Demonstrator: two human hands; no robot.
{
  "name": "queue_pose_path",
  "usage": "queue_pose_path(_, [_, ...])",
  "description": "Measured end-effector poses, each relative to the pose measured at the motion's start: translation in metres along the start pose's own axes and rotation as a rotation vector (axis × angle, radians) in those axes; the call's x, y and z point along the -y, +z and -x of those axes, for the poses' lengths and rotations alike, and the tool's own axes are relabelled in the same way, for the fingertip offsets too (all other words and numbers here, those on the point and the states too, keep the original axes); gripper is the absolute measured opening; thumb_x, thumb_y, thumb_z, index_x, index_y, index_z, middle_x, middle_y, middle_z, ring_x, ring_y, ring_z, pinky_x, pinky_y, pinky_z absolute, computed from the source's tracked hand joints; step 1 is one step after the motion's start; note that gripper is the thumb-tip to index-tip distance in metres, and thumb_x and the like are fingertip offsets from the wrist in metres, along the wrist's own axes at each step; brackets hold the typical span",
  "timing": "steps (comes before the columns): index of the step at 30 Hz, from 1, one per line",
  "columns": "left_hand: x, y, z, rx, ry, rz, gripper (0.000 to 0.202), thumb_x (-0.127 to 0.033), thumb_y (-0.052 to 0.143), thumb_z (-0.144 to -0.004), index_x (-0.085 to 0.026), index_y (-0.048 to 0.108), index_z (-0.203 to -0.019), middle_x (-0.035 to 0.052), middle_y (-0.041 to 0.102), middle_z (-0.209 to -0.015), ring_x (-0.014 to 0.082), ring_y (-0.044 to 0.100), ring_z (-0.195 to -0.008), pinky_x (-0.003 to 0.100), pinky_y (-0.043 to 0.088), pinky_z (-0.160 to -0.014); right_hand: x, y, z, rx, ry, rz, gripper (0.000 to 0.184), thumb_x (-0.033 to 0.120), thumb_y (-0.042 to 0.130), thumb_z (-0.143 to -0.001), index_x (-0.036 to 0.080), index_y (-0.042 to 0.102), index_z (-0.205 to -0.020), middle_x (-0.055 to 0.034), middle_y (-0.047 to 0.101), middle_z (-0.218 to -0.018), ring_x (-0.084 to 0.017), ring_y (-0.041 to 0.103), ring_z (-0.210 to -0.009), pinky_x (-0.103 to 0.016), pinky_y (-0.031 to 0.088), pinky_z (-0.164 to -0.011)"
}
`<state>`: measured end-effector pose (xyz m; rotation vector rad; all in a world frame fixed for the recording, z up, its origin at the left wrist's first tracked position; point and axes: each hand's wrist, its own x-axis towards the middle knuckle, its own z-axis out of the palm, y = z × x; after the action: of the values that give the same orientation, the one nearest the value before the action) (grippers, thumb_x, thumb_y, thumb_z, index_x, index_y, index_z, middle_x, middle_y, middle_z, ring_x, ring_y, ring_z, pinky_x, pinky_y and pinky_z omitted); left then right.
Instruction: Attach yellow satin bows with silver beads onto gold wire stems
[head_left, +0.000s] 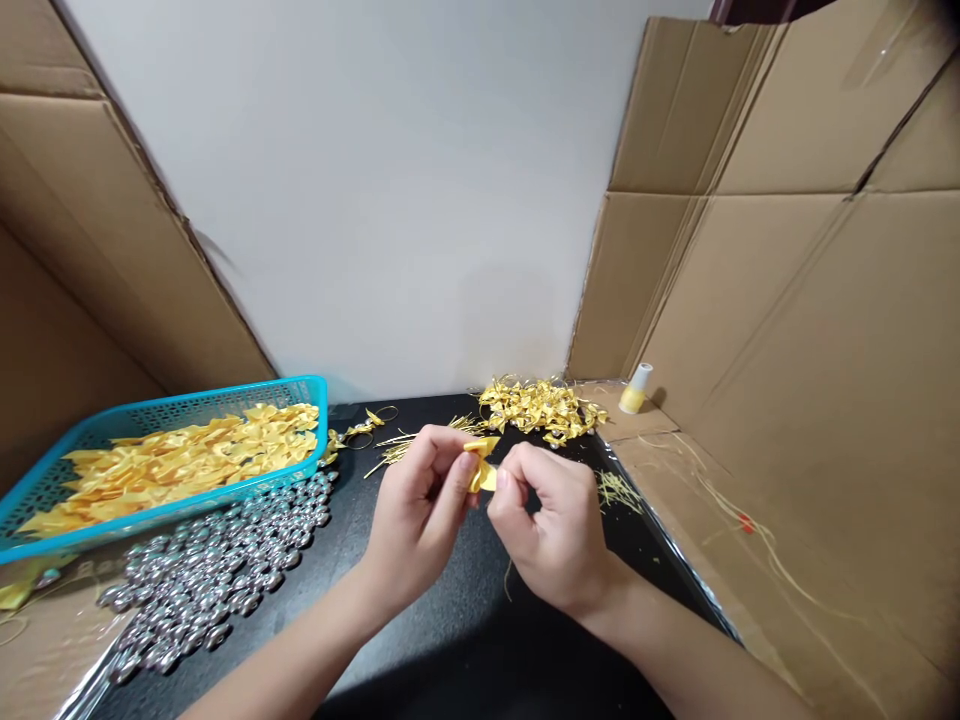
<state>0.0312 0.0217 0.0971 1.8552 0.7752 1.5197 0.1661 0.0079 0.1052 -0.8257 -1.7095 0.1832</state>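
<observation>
Pinched between the thumb and fingers of my left hand [420,510] is a yellow ribbon bow [481,470], held above the black table. My right hand [551,525] is closed just to its right, thumb and forefinger pressed together beside the bow's edge. Below the right hand dangles a thin thread [508,582]; the stretch inside the fingers is hidden. Behind the hands lie gold twist ties [394,450] and a heap of finished-looking yellow bows with wire and beads [536,405].
At left a blue basket [322,430] holds many yellow bows, with silver beads [217,565] spread before it. A thread spool [636,388] stands back right. Thread scraps [619,492] lie near the table's right edge. Cardboard walls [810,300] flank both sides.
</observation>
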Motion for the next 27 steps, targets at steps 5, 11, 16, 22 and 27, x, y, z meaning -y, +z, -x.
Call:
queue_pose_path(5, [0.0012,-0.0001,0.0005,0.001,-0.003,-0.002,0.005,-0.021,0.049,-0.096,-0.022,0.053,-0.094,-0.0079,0.048,-0.062,0.0028,0.044,-0.048,0.010,0.037,-0.045,0.0004,-0.0001,0.0001,0.001,0.008,-0.015,0.027,0.010,0.045,-0.081,0.020,0.030,-0.060,0.0052,0.035,-0.053,-0.006,0.035,-0.047,-0.019,0.029,-0.046])
queue_pose_path(11, [0.0009,-0.0015,0.0008,0.001,0.010,-0.032,0.004,-0.021,0.049,-0.096,-0.023,0.053,-0.095,-0.0084,0.046,-0.060,0.0029,0.043,-0.047,0.010,0.038,-0.046,0.0003,-0.0003,0.0000,0.004,0.016,-0.008,0.026,0.011,0.044,-0.081,0.020,0.031,-0.060,0.0049,0.037,-0.053,-0.006,0.036,-0.047,-0.020,0.029,-0.046])
queue_pose_path(16, [0.0001,-0.0012,-0.0002,-0.003,0.023,-0.047,0.005,-0.021,0.049,-0.096,-0.022,0.053,-0.095,-0.0083,0.046,-0.059,0.0037,0.044,-0.046,0.012,0.038,-0.046,0.0013,-0.0004,0.0006,0.005,0.025,-0.015,0.026,0.012,0.044,-0.082,0.020,0.033,-0.060,0.0047,0.038,-0.053,-0.007,0.037,-0.047,-0.020,0.030,-0.047])
queue_pose_path(22, [-0.0010,-0.0008,-0.0011,-0.006,0.007,-0.056,0.005,-0.022,0.049,-0.095,-0.021,0.053,-0.093,-0.0073,0.047,-0.059,0.0057,0.046,-0.047,0.014,0.038,-0.045,0.0005,-0.0003,-0.0004,0.003,0.029,-0.007,0.027,0.012,0.044,-0.081,0.021,0.030,-0.060,0.0057,0.035,-0.053,-0.007,0.035,-0.046,-0.021,0.029,-0.046])
queue_pose_path(27, [0.0015,-0.0017,-0.0018,-0.011,0.026,-0.120,0.004,-0.020,0.050,-0.094,-0.020,0.054,-0.092,-0.0074,0.049,-0.058,0.0061,0.050,-0.048,0.014,0.039,-0.045,0.0003,-0.0002,0.0001,0.011,0.040,0.019,0.028,0.011,0.044,-0.080,0.021,0.029,-0.059,0.0060,0.033,-0.052,-0.007,0.034,-0.046,-0.022,0.028,-0.046])
